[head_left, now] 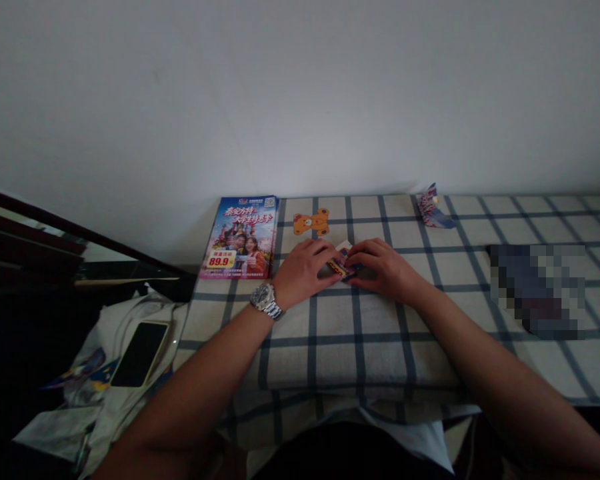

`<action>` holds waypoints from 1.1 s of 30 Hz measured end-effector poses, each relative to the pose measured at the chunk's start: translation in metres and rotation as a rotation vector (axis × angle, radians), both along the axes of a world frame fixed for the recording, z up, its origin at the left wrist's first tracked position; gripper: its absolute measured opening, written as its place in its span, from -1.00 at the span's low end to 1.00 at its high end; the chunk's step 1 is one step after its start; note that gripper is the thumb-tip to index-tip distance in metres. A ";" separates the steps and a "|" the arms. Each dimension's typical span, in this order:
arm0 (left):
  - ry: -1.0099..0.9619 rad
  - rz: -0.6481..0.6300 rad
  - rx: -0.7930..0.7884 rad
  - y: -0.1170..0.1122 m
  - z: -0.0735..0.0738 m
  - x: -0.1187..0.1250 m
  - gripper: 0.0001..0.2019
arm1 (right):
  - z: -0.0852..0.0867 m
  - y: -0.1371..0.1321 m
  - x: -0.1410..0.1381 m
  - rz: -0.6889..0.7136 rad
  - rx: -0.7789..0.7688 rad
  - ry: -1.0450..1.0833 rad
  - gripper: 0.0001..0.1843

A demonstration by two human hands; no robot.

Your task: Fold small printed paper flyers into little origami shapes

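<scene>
Pinching small folded printed paper [338,265] between left hand [303,268] and right hand [384,269], low over checked cloth [335,323]. Uneven pull from me could skew or tear it; slackened hold could let it spring open.

The left forearm [205,373] is pointing between 1 and 2 o'clock; the right forearm [485,353] is pointing between 10 and 11 o'clock. The left hand [303,269] is directing its bent fingers [322,247] toward 2 o'clock; the right hand [387,270] is directing its curled fingers [366,248] toward 10 o'clock.
</scene>
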State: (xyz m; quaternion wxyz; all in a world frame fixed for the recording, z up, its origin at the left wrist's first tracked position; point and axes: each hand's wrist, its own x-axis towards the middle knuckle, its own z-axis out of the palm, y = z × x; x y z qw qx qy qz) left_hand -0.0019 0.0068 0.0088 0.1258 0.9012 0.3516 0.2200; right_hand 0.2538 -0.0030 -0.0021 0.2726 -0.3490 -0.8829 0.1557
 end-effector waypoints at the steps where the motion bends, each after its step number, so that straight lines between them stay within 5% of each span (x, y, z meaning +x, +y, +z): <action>1: -0.003 -0.006 -0.003 0.000 0.000 0.000 -0.73 | 0.000 0.000 0.000 0.000 0.002 -0.005 -0.69; 15: 0.006 -0.040 -0.001 0.000 0.000 -0.003 -0.68 | 0.004 -0.005 -0.010 -0.051 0.052 -0.002 -0.81; 33: -0.028 -0.012 0.008 -0.001 0.001 -0.002 -0.74 | 0.000 -0.003 -0.006 0.009 0.074 -0.035 -0.72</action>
